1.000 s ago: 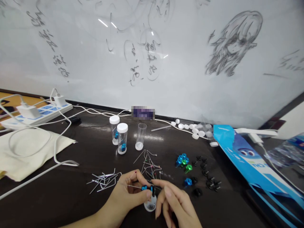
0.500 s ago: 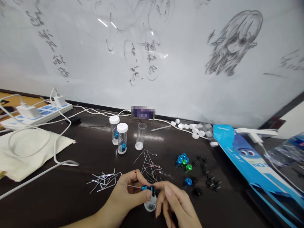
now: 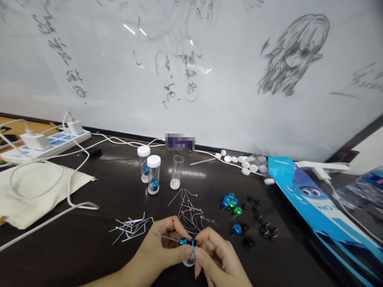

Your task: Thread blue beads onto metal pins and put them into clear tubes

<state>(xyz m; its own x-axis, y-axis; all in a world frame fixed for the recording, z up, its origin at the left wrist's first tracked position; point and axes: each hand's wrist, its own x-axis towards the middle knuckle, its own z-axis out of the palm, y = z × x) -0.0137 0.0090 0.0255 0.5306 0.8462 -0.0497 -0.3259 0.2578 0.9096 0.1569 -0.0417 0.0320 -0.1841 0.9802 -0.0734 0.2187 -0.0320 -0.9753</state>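
l. fingers (image 3: 181, 252) closed on blue-and-black fitting (image 3: 183, 241), thin wire (image 3: 170, 238) at its l. side; r. fingers (image 3: 208, 265) pinched on its black end. advise: brace l., align ends, light r. pressure, wire unbent. small tube (image 3: 188, 262) directly beneath hands; knock risk. loose wires (image 3: 190, 209) just beyond, snag risk. also noted on dark surface (image 3: 119, 199): open tube (image 3: 177, 169), upright; misc. black parts (image 3: 265, 231) to r.

Our left hand (image 3: 163, 247) pinches a small blue-and-black metal fitting (image 3: 185, 242), and our right hand (image 3: 214, 255) touches its black end. Relative to the uncapped clear plastic tube (image 3: 177, 172), two white-capped clear tubes (image 3: 153, 175) stand to the left and loose white round caps (image 3: 245, 164) lie to the right.
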